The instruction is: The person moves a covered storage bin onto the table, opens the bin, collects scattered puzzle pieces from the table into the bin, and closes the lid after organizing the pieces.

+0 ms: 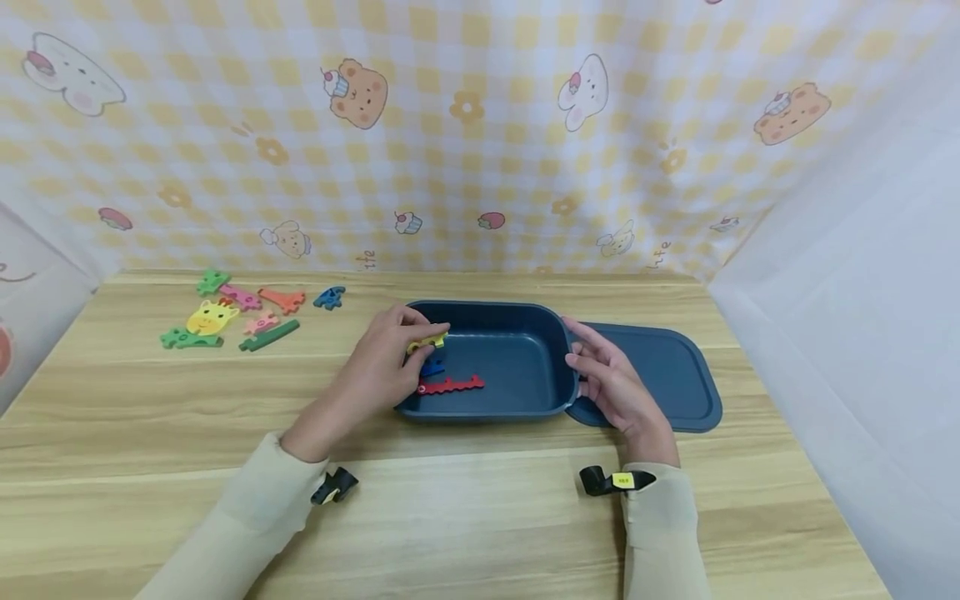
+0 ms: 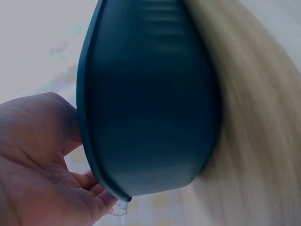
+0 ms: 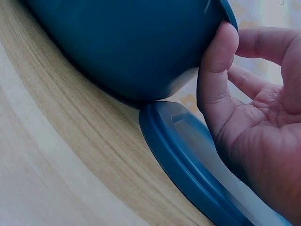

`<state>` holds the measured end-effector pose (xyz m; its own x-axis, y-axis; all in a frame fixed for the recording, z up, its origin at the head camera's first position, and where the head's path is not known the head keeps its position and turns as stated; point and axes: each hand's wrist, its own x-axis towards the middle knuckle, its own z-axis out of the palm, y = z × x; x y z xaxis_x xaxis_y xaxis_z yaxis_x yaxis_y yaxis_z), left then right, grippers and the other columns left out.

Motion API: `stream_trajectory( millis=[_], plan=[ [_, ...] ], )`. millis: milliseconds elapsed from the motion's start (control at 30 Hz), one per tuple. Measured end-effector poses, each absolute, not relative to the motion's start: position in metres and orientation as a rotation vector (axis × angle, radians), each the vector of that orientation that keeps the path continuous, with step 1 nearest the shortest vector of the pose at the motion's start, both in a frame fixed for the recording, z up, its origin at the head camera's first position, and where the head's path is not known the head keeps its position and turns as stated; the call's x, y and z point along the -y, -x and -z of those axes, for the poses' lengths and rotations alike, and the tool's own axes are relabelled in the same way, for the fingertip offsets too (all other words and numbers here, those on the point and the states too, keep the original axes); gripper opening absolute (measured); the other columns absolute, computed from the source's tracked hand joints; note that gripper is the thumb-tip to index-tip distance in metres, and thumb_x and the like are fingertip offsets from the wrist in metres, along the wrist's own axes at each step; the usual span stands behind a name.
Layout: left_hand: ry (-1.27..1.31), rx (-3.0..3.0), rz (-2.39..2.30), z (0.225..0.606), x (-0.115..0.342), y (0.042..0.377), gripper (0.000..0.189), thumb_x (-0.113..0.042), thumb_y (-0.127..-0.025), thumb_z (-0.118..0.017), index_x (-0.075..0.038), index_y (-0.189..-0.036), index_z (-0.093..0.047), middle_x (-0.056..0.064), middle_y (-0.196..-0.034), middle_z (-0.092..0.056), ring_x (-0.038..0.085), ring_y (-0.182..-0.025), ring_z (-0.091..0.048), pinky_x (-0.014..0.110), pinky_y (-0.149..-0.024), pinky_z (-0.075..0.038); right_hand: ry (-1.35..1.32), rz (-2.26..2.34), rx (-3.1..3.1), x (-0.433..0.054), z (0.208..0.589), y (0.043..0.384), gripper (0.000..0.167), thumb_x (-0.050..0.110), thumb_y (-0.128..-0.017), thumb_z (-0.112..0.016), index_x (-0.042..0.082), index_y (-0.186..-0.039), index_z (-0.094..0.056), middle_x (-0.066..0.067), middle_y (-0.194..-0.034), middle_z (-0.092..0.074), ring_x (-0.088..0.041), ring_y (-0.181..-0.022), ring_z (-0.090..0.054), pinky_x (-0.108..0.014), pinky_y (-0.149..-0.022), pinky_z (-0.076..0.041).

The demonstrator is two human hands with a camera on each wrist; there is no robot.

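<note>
A dark blue rectangular box (image 1: 495,414) stands on the table with its top uncovered. My left hand (image 1: 386,354) reaches over its left end and pinches a small yellow puzzle piece (image 1: 429,341) between thumb and fingers. Below that hand, a blue piece (image 1: 432,367) and a long red wavy-edged piece (image 1: 453,384) lie on the box floor. At the right end, my right hand (image 1: 611,379) holds the box by its rim, with the thumb (image 3: 218,70) against the outer wall. The yellow piece is hidden behind the box wall (image 2: 150,103) in the left wrist view.
The matching blue lid (image 1: 667,375) lies flat on the table, partly beneath the right hand. At the back left are several loose pieces, including a yellow giraffe head (image 1: 212,317), a dark green strip (image 1: 270,335) and a blue piece (image 1: 329,297). A patterned curtain (image 1: 465,167) hangs behind.
</note>
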<state>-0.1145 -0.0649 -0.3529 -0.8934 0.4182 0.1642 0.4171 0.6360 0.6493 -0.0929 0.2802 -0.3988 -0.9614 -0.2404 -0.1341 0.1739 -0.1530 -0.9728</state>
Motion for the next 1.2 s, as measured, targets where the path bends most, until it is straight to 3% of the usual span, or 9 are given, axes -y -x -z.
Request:
stream_trajectory(
  millis=[633,1033,1200],
  plan=[
    [-0.790,-2.875,-1.106,0.362,0.050,0.106,0.035,-0.009,-0.100,-0.071,-0.012,-0.136,-0.072,0.013,-0.131,-0.062,0.028,-0.113,-0.058,0.039,-0.087,-0.053,0.089,2.194,-1.840,-0.282,0.398,0.092,0.067,0.005,-0.109,-0.053,0.009,-0.169,-0.024,0.009,-0.102,-0.055,-0.003,-0.068,-0.061,-0.017,-0.062,-0.057],
    [-0.740,-2.930,-1.193,0.355,0.083,0.112,0.028,-0.010,-0.104,-0.065,-0.011,-0.131,-0.073,0.014,-0.128,-0.065,0.033,-0.118,-0.061,0.053,-0.099,-0.052,0.095,2.205,-1.831,-0.280,0.399,0.091,0.066,0.005,-0.109,-0.053,0.009,-0.168,-0.025,0.009,-0.103,-0.055,-0.002,-0.071,-0.059,-0.018,-0.063,-0.058],
    [-0.618,-2.953,-1.144,0.357,0.109,0.113,0.029,-0.012,-0.105,-0.062,-0.011,-0.133,-0.071,0.015,-0.136,-0.063,0.037,-0.128,-0.059,0.060,-0.107,-0.051,0.094,2.200,-1.845,-0.281,0.399,0.091,0.066,0.006,-0.109,-0.053,0.009,-0.168,-0.025,0.010,-0.103,-0.054,-0.002,-0.071,-0.058,-0.017,-0.061,-0.056]
  ],
)
